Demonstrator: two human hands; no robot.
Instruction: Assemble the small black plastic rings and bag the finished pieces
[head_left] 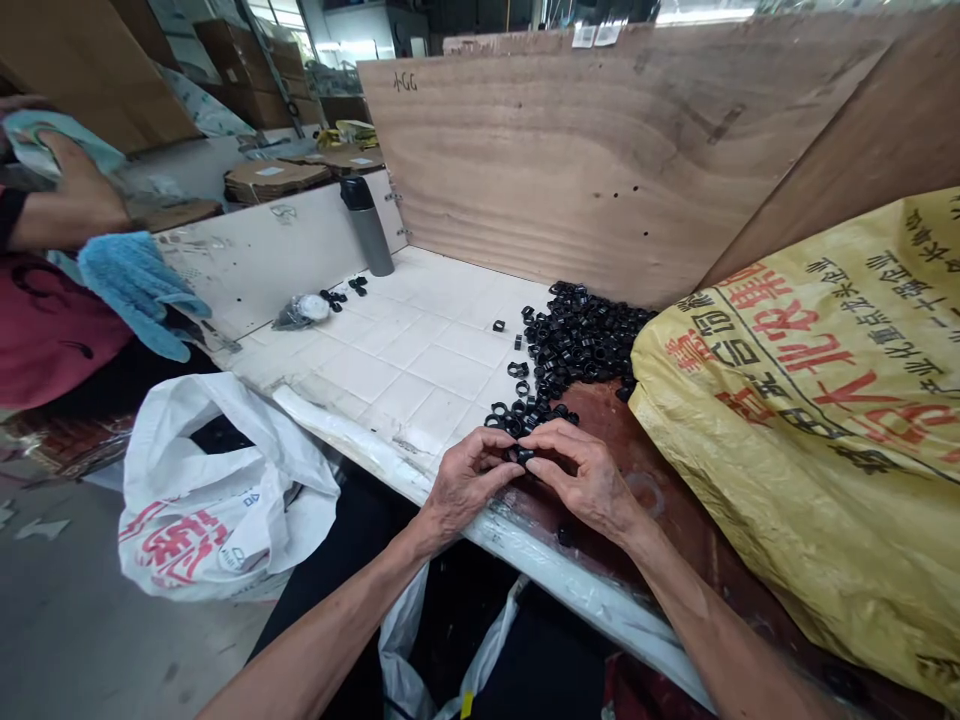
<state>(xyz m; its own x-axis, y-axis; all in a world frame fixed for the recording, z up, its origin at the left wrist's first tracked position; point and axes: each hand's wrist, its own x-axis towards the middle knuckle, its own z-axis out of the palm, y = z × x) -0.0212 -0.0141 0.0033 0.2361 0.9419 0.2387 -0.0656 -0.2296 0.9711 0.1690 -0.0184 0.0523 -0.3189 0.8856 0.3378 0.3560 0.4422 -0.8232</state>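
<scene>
Near the table's front edge, my left hand point(471, 478) and my right hand point(583, 474) meet with thumbs and fingertips pinched on one small black plastic ring-like part point(522, 454). Its finer shape is partly hidden by the fingers. Just beyond my fingertips lie a few loose black parts point(517, 412) of the same kind. They run back into a large heap of black ring-like parts point(589, 335), which rests against the wooden board and beside the yellow sack.
A printed yellow sack point(810, 420) covers the right side. Behind stands a wooden board point(585, 150). A grey bottle point(371, 230) and a small clear bag point(301, 310) sit at the left. Below the edge hangs a white bag point(217, 500). A co-worker's arm point(71, 195) shows far left.
</scene>
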